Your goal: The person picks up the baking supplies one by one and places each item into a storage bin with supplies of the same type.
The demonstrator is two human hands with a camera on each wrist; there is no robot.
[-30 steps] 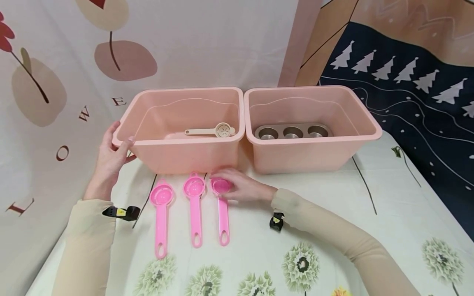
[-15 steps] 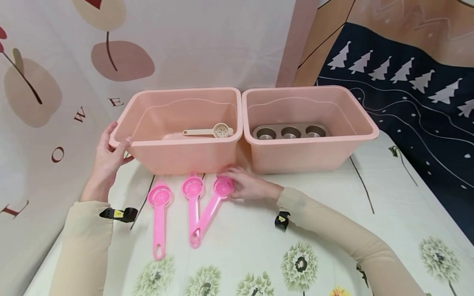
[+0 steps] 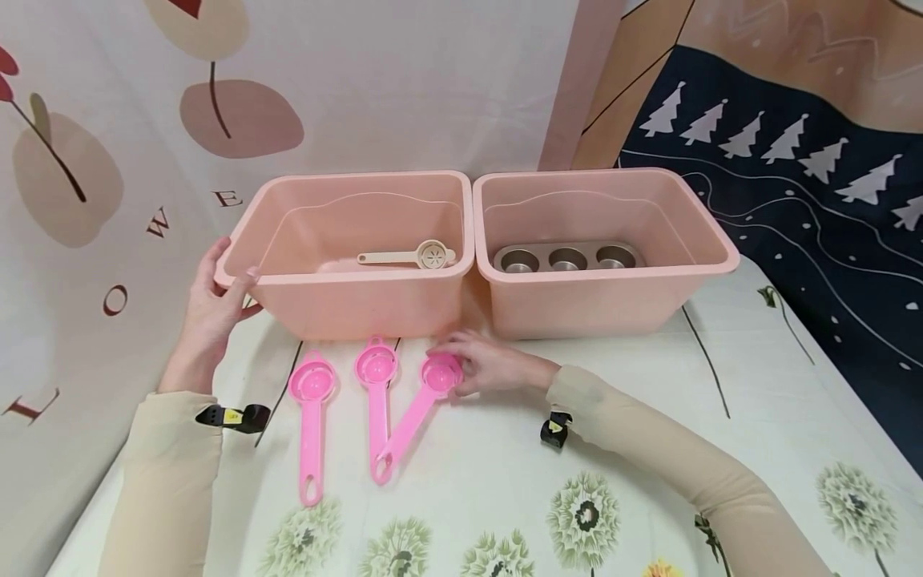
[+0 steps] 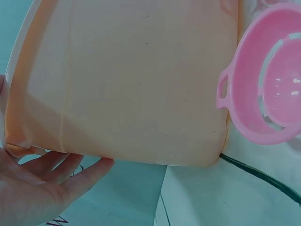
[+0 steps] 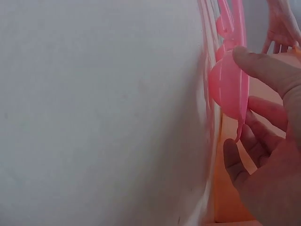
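Observation:
In the head view my left hand point(image 3: 205, 324) holds the left corner of a pink plastic bin point(image 3: 360, 308), thumb over its rim. My right hand point(image 3: 493, 365) grips a pink egg separator point(image 3: 411, 425) by its round bowl, thumb and fingers at its edge in the right wrist view. Its slanting handle end overlaps the handle of a second pink egg separator point(image 3: 376, 366). Farther left lies a third pink egg separator point(image 3: 312, 433), handle toward me. Inside the left bin is a cream egg separator point(image 3: 392, 257).
A second pink bin point(image 3: 577, 308) stands at the right, close beside the first. In it lies a metal muffin pan point(image 3: 567, 260) with round cups. Both bins stand on a flower-printed cloth point(image 3: 505, 481) before a fabric backdrop point(image 3: 404, 80).
The right egg separator has swung from straight to slanting, its bowl shifting right with my right hand and its handle end crossing leftward onto the middle one. My left hand stays on the bin.

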